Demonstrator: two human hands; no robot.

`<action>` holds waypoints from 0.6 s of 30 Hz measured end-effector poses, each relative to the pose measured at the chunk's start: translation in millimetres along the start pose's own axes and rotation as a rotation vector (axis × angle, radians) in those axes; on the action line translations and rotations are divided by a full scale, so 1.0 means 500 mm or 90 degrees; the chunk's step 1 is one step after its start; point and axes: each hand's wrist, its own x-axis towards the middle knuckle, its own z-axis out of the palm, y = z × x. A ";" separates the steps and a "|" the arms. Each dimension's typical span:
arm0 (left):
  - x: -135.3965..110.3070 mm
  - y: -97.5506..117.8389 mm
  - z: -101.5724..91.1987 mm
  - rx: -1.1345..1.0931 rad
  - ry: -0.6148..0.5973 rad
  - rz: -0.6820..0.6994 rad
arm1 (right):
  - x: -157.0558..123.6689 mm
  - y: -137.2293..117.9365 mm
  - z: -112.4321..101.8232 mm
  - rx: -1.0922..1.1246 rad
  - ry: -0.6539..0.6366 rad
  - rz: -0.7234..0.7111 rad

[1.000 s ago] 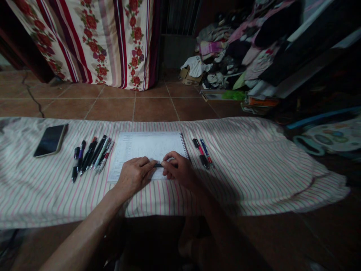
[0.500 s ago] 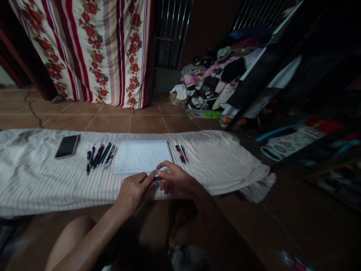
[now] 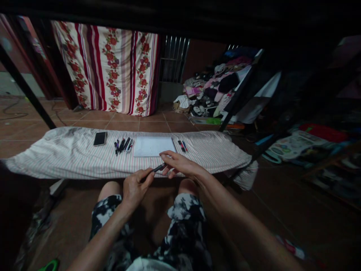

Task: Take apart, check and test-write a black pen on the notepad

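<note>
Pen (image 3: 158,168), dark and slim, is held up between my two hands, on the near side of the notebook and slanting up from my left side toward my right. My left hand (image 3: 138,185) is closed on its lower end, thumb and fingers pinching it. My right hand (image 3: 179,165) is at the upper end, palm turned inward and fingers loosely parted; its fingertips meet or hide that end, and I cannot tell whether they grip it.

Beyond my hands stands a low surface (image 3: 84,162) draped in a pale striped cloth. On it, the notebook (image 3: 153,145) lies open at a light page, its spiral binding along the right edge; my right fingers overlap its near edge in this view. Just left of the notebook lies a bunch of pens (image 3: 123,146), mostly dark, set side by side, and further left a phone (image 3: 100,139) lies with its dark screen up. To the right of the notebook, two more pens (image 3: 182,146) lie close together.

My knees, in black-and-white shorts (image 3: 187,214), are below my hands. Across the tiled floor (image 3: 124,123) hang a flowered, striped curtain (image 3: 121,71) and, to its right, a heap of clothes (image 3: 210,90).
</note>
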 end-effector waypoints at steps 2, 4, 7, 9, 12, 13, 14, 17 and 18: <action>-0.018 0.008 -0.006 -0.170 0.023 -0.144 | -0.014 -0.014 0.020 0.041 0.029 -0.025; -0.030 0.018 -0.013 -0.314 0.023 -0.269 | -0.023 -0.020 0.043 0.082 0.037 -0.035; -0.041 0.032 -0.028 -0.462 0.008 -0.357 | -0.027 -0.014 0.078 0.136 0.060 -0.057; -0.045 0.036 -0.037 -0.513 -0.002 -0.377 | -0.025 -0.003 0.095 0.158 0.073 -0.079; -0.047 0.031 -0.045 -0.530 -0.025 -0.395 | -0.018 0.018 0.109 0.190 0.056 -0.091; -0.048 0.028 -0.046 -0.526 -0.032 -0.399 | -0.014 0.026 0.112 0.202 0.047 -0.089; -0.048 0.024 -0.045 -0.521 -0.039 -0.401 | -0.011 0.033 0.114 0.212 0.041 -0.084; -0.047 0.018 -0.042 -0.505 -0.056 -0.409 | 0.001 0.053 0.116 0.240 0.050 -0.077; -0.046 0.017 -0.041 -0.500 -0.061 -0.409 | 0.005 0.059 0.117 0.250 0.059 -0.076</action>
